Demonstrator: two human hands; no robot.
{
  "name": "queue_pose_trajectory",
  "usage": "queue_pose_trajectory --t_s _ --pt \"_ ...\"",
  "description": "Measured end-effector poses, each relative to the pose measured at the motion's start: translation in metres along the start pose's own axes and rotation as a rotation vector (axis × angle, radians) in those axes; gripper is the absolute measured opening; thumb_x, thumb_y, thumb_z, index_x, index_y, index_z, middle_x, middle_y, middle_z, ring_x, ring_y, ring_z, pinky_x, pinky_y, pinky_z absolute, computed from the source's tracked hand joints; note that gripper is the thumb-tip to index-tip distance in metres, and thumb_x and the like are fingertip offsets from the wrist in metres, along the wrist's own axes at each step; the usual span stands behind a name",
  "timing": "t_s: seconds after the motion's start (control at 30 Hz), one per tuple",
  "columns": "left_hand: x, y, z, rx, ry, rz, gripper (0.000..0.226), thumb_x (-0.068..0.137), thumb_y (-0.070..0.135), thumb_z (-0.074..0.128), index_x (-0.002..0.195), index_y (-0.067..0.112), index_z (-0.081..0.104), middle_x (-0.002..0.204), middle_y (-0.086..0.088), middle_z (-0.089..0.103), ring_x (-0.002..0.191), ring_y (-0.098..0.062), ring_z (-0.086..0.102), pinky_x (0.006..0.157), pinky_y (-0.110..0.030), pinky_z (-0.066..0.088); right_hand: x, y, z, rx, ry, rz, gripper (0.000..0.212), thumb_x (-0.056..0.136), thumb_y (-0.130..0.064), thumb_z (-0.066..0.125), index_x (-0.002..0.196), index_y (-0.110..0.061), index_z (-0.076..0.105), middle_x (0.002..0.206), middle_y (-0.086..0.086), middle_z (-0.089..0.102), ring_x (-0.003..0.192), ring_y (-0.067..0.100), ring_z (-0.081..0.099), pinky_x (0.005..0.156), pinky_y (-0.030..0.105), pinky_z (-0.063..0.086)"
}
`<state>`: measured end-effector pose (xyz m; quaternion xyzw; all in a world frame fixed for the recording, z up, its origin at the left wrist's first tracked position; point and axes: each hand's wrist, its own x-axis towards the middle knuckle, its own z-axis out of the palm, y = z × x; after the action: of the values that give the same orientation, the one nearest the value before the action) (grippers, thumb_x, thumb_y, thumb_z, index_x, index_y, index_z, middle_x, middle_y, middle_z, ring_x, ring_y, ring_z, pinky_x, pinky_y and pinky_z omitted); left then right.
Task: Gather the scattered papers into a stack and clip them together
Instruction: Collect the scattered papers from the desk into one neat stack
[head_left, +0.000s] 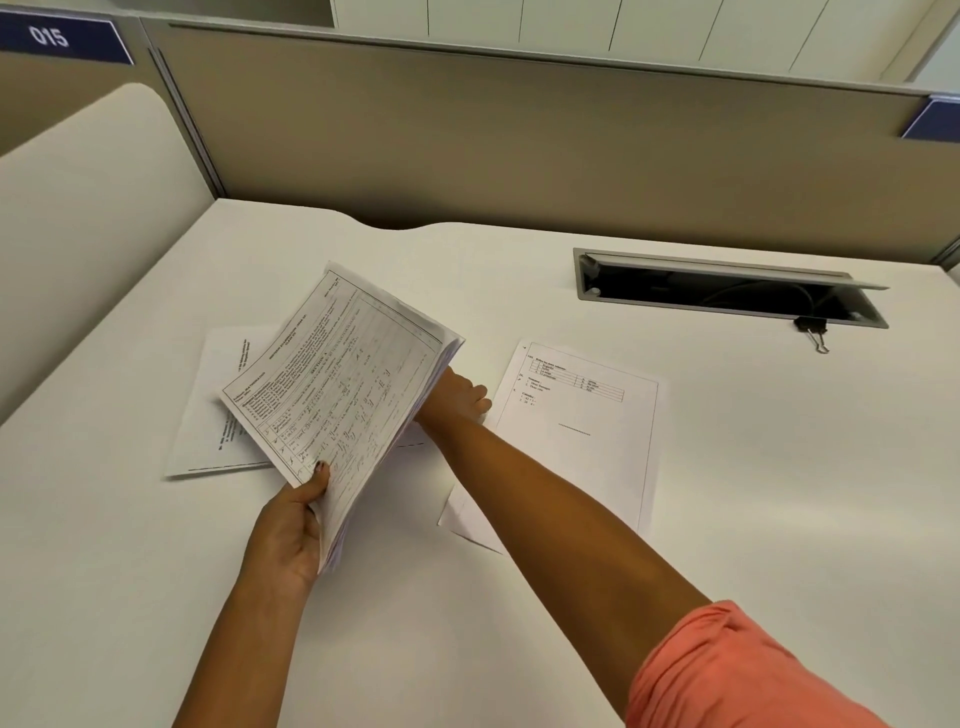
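My left hand (291, 525) grips the near corner of a stack of printed papers (343, 395), thumb on top, and holds it tilted above the white desk (779, 519). My right hand (460, 395) reaches under the stack's far edge, down by the desk next to a printed sheet (587, 431) lying at the right; its fingers are partly hidden. Another sheet (218, 415) lies flat on the left, half covered by the stack. A white paper corner (462, 519) pokes out under my right forearm. A black binder clip (811, 330) lies at the back right.
An open cable tray (727, 291) with a raised lid is sunk into the desk at the back right, just behind the clip. A beige partition wall (519, 145) closes the back, and a cream side panel (78, 218) closes the left.
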<state>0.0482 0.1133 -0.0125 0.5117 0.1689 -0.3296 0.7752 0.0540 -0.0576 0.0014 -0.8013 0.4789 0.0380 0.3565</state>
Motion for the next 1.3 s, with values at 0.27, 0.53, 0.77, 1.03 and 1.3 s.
queue_pose_trajectory --t_s 0.27,0.53,0.77,1.03,1.3 --pt "0.004 0.001 -0.003 0.030 -0.001 0.033 0.020 0.091 0.010 0.053 0.111 0.013 0.059 0.066 0.010 0.073 0.076 -0.007 0.065 0.074 -0.021 0.052 -0.006 0.043 -0.021 0.487 0.380 -0.213 0.022 0.094 -0.016 0.052 0.110 -0.002 0.056 0.108 0.017 0.066 0.098 0.032 0.061 0.067 0.022 0.033" --pt "-0.002 -0.006 0.005 0.058 -0.002 0.043 0.017 0.092 0.006 0.051 0.102 0.016 0.059 0.062 0.013 0.072 0.083 -0.007 0.059 0.061 -0.016 0.053 -0.029 0.118 -0.078 0.336 1.046 -0.680 0.027 0.098 -0.009 0.044 0.118 0.001 0.060 0.108 0.012 0.070 0.089 0.019 0.067 0.075 0.025 0.054" --pt "-0.002 -0.009 0.012 0.080 -0.032 0.041 0.016 0.092 0.006 0.051 0.092 0.018 0.061 0.064 0.014 0.072 0.086 -0.007 0.058 0.087 -0.024 0.042 -0.050 0.192 -0.080 -0.210 0.891 -0.969 0.037 0.091 0.007 0.056 0.126 -0.003 0.059 0.136 0.011 0.055 0.131 0.023 0.049 0.106 0.046 0.041" --pt "-0.004 -0.013 0.015 0.085 -0.097 -0.002 0.023 0.092 0.007 0.051 0.113 0.013 0.059 0.089 0.002 0.071 0.090 -0.011 0.060 0.089 -0.025 0.050 -0.058 0.256 -0.058 -0.352 0.583 -0.825 0.045 0.079 0.005 0.057 0.119 -0.015 0.065 0.137 0.007 0.054 0.131 0.021 0.046 0.110 0.039 0.033" --pt "-0.005 -0.020 0.018 0.079 -0.106 -0.038 0.037 0.092 0.007 0.051 0.129 0.007 0.052 0.099 0.000 0.063 0.090 -0.013 0.059 0.104 -0.035 0.038 -0.075 0.252 -0.063 0.016 0.540 -0.539 0.046 0.067 0.003 0.048 0.103 -0.020 0.065 0.113 -0.006 0.068 0.115 0.011 0.055 0.104 0.039 0.039"
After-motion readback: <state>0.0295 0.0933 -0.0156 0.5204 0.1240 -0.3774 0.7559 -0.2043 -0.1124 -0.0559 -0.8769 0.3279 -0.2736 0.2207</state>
